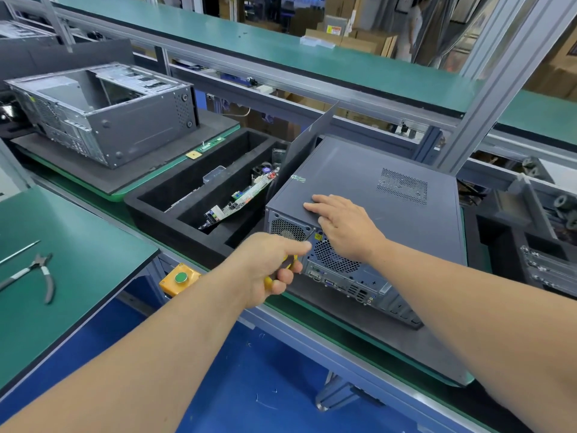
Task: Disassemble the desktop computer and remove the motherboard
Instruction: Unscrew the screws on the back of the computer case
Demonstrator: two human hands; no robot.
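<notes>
Desktop computer [368, 214] lies on its side on a dark mat on the counter [359, 335], rear panel toward you, lid closed. Expect a heavy, rigid steel box with matte painted sides, perforated vents and probably sharp edges; hold it by its corners or flat panels. Your right hand [342, 225] presses flat on the top panel. Your left hand [271, 267] grips a yellow-handled tool [281, 270] at the rear edge.

pliers [40, 275] on green bench; yellow button box [180, 279]

Bright, even light; soft shadows; edges bowed.
</notes>
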